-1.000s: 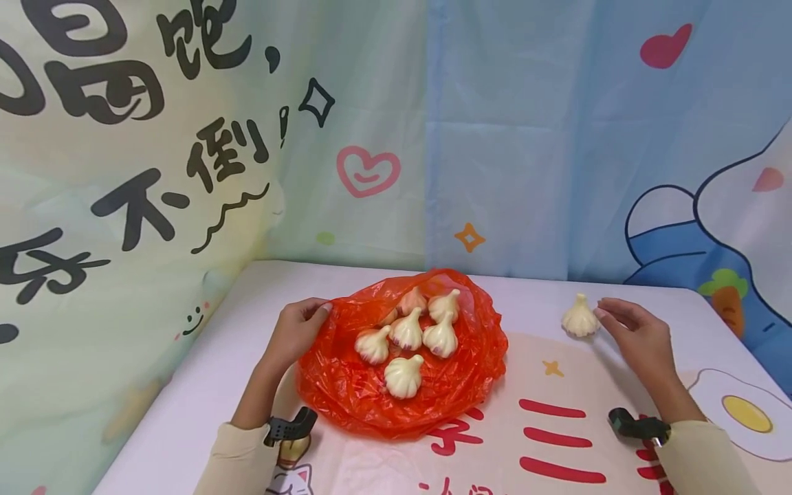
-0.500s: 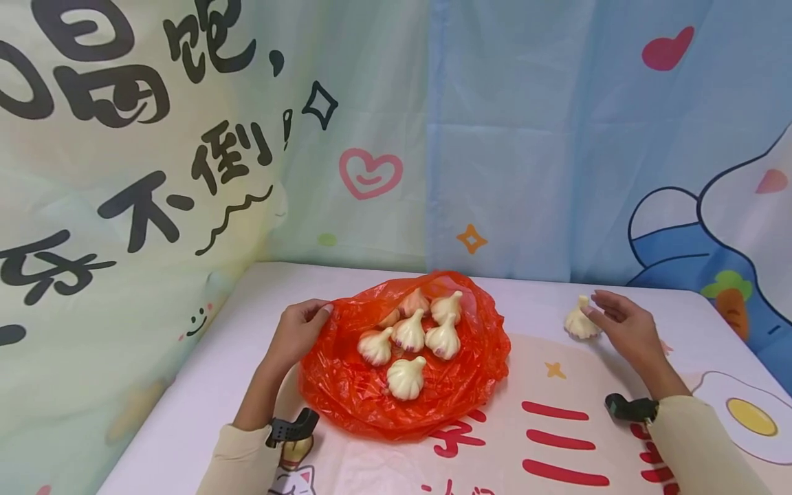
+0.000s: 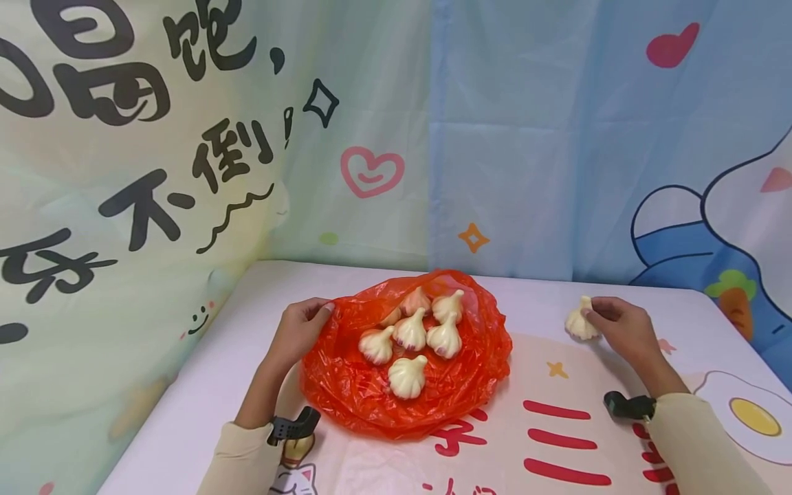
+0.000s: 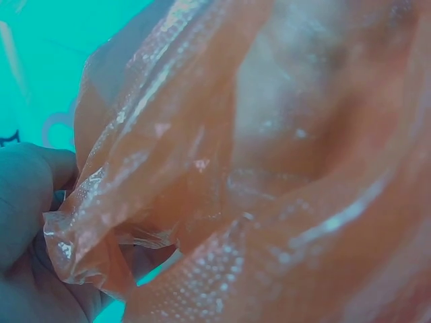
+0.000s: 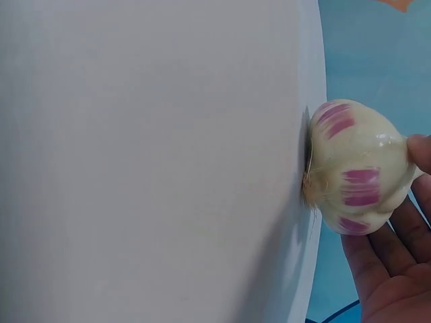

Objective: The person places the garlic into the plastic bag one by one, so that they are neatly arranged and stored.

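Observation:
In the head view a red plastic bag (image 3: 467,385) lies spread wide on the table, with several cream garlic bulbs (image 3: 407,377) inside it. My left hand (image 3: 301,330) pinches the bag's left rim; thin wrinkled plastic (image 4: 161,175) fills most of the left wrist view. Off to the right, a single garlic bulb (image 3: 581,322) stands upright on the table, neck up. My right hand (image 3: 626,331) pinches it near the neck between thumb and fingers. The right wrist view shows purple streaks and fine roots on this garlic bulb (image 5: 360,171), its root end at the tabletop.
A printed cloth with red strokes (image 3: 559,438) and a fried egg picture (image 3: 755,416) covers the white table (image 3: 247,323). Printed curtains (image 3: 501,137) hang behind the table and along its left side.
My right hand has come leftward to the lone garlic bulb, and its loosened fingers have drawn in around the neck. The left hand keeps its hold on the bag rim.

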Motion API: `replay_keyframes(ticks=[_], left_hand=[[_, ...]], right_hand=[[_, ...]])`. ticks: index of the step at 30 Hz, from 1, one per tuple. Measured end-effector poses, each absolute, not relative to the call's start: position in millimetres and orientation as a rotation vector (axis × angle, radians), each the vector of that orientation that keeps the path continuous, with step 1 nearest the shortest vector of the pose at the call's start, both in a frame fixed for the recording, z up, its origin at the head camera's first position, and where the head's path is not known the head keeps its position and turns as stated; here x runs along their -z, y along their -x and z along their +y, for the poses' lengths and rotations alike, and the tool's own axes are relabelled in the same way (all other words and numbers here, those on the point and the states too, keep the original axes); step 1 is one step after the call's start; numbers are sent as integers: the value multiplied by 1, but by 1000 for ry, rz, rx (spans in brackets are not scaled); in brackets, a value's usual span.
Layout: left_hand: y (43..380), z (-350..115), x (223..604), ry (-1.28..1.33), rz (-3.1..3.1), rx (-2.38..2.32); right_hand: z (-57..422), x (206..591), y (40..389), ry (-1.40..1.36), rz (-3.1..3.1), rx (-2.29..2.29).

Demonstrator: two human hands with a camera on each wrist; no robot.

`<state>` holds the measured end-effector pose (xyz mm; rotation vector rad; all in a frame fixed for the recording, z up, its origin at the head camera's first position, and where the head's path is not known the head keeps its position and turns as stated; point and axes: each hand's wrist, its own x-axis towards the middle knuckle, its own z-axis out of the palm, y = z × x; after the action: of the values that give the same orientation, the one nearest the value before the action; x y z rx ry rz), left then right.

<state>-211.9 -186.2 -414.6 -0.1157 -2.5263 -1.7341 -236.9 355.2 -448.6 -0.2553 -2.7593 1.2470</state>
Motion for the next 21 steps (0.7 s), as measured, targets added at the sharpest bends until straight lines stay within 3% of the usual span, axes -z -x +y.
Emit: replay_keyframes(ticks=[21], left_hand=[[211, -184, 412, 100, -2536, 1735]], right_hand=[[335, 438, 231, 92, -2799, -1122]])
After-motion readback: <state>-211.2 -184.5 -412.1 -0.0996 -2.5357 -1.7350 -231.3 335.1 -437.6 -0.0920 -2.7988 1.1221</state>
